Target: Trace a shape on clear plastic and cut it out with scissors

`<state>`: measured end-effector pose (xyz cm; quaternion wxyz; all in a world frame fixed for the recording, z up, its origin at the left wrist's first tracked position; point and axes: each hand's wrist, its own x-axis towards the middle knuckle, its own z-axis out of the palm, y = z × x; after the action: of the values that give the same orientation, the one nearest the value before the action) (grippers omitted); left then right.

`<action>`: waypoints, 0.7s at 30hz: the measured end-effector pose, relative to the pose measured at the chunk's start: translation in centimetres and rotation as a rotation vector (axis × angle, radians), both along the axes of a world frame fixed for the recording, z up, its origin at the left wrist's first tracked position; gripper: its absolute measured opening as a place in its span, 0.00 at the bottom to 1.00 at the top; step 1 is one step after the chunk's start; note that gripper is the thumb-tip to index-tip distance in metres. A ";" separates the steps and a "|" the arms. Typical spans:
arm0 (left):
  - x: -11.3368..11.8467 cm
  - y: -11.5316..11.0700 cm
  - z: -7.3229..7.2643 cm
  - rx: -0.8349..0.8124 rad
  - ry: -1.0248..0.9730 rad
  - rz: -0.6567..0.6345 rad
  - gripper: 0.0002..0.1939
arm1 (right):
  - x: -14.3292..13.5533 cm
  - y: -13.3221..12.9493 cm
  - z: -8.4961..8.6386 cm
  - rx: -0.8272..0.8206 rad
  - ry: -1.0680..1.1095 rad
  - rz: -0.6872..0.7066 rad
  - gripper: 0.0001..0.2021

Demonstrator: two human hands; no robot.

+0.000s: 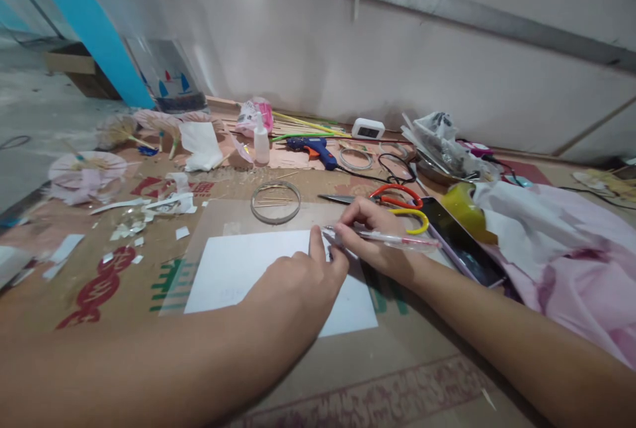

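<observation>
A white sheet of paper (pixel 223 269) lies on a clear sheet over printed cardboard (pixel 124 216). My left hand (pixel 303 275) rests on the paper, fingers apart, with its fingertips near the paper's far edge. My right hand (pixel 370 229) is closed round a clear pen (pixel 397 240), whose tip is beside my left fingertips. What lies right under the fingertips is hidden. Just beyond my right hand are scissors (pixel 397 195) with orange and yellow handles. A round metal ring (pixel 275 219) with thin sticks inside it lies beyond the paper.
A dark phone (pixel 454 239), yellow tape roll (pixel 467 209) and pink-white cloth (pixel 566 249) lie right. Behind are a blue glue gun (pixel 315 150), squeeze bottle (pixel 261 140) and white timer (pixel 368 128). Paper scraps (pixel 132 219) and small paper umbrellas (pixel 87 173) lie left.
</observation>
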<state>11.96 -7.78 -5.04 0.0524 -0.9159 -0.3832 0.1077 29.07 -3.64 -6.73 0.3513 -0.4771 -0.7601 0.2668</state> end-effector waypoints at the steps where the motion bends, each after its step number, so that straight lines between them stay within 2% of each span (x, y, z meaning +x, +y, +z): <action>1: 0.0 0.0 0.1 -0.004 0.004 0.002 0.25 | 0.0 0.0 0.1 0.011 -0.019 -0.013 0.07; 10: 0.0 -0.2 0.0 -0.012 0.009 0.006 0.26 | 0.1 0.2 -0.3 0.059 -0.116 -0.032 0.08; 21: -0.1 -0.2 -0.1 0.036 -0.025 0.003 0.25 | 0.1 0.3 -0.5 0.073 -0.111 -0.022 0.08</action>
<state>11.86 -7.95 -5.17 0.0639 -0.9154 -0.3872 0.0894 29.13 -3.36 -7.19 0.3289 -0.4862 -0.7824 0.2081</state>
